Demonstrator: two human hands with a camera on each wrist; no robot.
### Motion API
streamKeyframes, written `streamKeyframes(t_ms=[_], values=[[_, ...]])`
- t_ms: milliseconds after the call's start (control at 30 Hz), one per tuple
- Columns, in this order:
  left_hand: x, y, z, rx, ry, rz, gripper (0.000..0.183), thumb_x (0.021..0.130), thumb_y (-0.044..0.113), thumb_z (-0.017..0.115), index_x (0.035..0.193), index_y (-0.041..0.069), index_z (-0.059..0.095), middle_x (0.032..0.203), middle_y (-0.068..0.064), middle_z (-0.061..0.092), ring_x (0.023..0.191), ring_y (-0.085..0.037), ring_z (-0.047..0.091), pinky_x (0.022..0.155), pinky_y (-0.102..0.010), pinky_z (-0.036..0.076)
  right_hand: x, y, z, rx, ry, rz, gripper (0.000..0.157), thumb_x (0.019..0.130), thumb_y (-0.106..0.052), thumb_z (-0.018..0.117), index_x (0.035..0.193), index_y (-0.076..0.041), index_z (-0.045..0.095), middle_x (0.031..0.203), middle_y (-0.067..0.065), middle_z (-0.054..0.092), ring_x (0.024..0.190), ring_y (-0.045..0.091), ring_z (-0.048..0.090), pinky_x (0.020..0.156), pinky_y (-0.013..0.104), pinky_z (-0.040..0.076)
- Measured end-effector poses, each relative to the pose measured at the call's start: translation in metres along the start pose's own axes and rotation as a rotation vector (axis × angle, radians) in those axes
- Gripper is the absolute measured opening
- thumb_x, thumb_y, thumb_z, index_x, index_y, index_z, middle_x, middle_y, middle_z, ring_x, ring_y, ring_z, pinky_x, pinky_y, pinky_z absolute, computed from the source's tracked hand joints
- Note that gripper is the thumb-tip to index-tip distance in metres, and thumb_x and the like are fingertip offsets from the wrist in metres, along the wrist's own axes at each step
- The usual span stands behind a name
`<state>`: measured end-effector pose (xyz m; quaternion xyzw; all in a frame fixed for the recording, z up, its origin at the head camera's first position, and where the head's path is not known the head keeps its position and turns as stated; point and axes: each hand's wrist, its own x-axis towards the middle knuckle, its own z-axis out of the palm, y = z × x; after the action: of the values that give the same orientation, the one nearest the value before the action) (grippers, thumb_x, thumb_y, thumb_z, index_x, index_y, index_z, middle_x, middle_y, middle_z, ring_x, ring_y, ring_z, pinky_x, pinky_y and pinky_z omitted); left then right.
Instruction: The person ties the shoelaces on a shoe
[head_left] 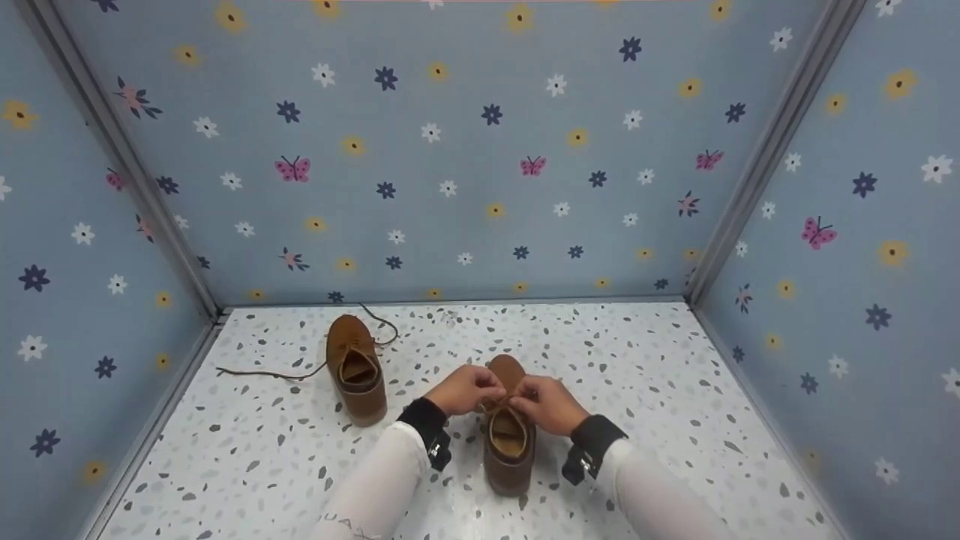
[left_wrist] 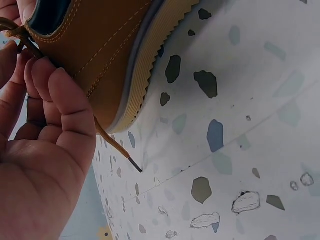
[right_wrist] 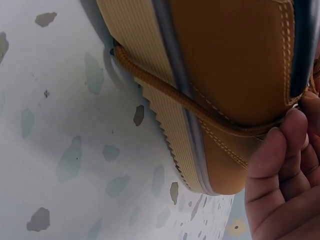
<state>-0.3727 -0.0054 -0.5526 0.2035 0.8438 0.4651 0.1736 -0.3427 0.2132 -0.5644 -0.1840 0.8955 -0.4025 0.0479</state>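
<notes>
Brown shoe (head_left: 508,476), one of two, stands upright on the speckled floor (head_left: 630,360) between your two hands, toe pointing away from you. Your left hand (head_left: 466,390) pinches its lace (right_wrist: 175,97) at the top of the opening, fingertips drawn close together; your right hand (head_left: 553,405) pinches the lace from the opposite side. Two lace ends hang down, one along each flank. One other shoe (head_left: 367,405) stands to your left, well apart, its two loose lace ends spread either side. You wear two dark wristbands (head_left: 598,436). Three flowered walls (head_left: 450,154) border the floor.
</notes>
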Motion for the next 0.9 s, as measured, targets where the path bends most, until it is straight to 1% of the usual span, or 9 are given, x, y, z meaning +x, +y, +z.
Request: streamKeyframes(t_ms=[167,300,433,600,767,900], values=[[-0.001,-0.001,0.001,-0.013,-0.007,-0.001,0.017,0.099,0.023,0.071,0.1,0.007,0.076,0.09,0.0,0.074,0.076,-0.008,0.063,0.068,-0.022,0.051,0.0,0.0,0.0,-0.02,0.009,-0.006,0.009,0.099,-0.019,0.071,0.091,-0.014,0.071,0.085,-0.001,0.072,0.07,0.006,0.061,0.062,0.023,0.052],[-0.002,-0.003,0.004,-0.037,-0.001,-0.02,0.018,0.1,0.024,0.071,0.099,0.007,0.076,0.085,0.002,0.07,0.072,-0.009,0.06,0.064,-0.022,0.05,0.0,0.0,0.001,-0.035,0.023,-0.01,0.008,0.099,-0.019,0.072,0.092,-0.014,0.072,0.086,-0.001,0.072,0.07,0.005,0.06,0.063,0.023,0.052],[-0.003,-0.006,0.006,-0.052,0.014,-0.037,0.019,0.101,0.025,0.069,0.098,0.007,0.075,0.083,0.003,0.069,0.071,-0.009,0.06,0.062,-0.022,0.049,-0.001,-0.001,0.001,-0.019,0.024,0.004,0.007,0.098,-0.018,0.072,0.093,-0.014,0.073,0.088,0.001,0.073,0.07,0.006,0.062,0.063,0.023,0.053],[-0.005,-0.009,0.009,-0.091,0.023,-0.051,0.018,0.101,0.022,0.067,0.097,0.006,0.073,0.087,-0.001,0.073,0.072,-0.01,0.062,0.061,-0.023,0.049,-0.005,-0.002,-0.001,0.013,0.021,0.033,0.004,0.098,-0.017,0.072,0.096,-0.013,0.072,0.089,0.002,0.073,0.07,0.007,0.063,0.062,0.024,0.054],[-0.007,-0.008,0.01,-0.13,0.031,-0.049,0.015,0.101,0.019,0.067,0.096,0.005,0.071,0.088,-0.003,0.075,0.071,-0.011,0.064,0.06,-0.023,0.049,-0.01,0.0,-0.004,0.01,0.037,0.024,0.009,0.097,-0.018,0.074,0.103,-0.012,0.07,0.088,0.002,0.072,0.069,0.008,0.062,0.06,0.023,0.053],[-0.009,-0.008,0.01,-0.141,0.036,-0.043,0.015,0.101,0.019,0.066,0.096,0.005,0.07,0.088,-0.003,0.075,0.071,-0.011,0.064,0.06,-0.023,0.049,-0.014,-0.001,-0.009,-0.001,0.033,0.016,0.012,0.096,-0.02,0.075,0.103,-0.013,0.068,0.092,0.002,0.071,0.071,0.009,0.062,0.061,0.023,0.053]])
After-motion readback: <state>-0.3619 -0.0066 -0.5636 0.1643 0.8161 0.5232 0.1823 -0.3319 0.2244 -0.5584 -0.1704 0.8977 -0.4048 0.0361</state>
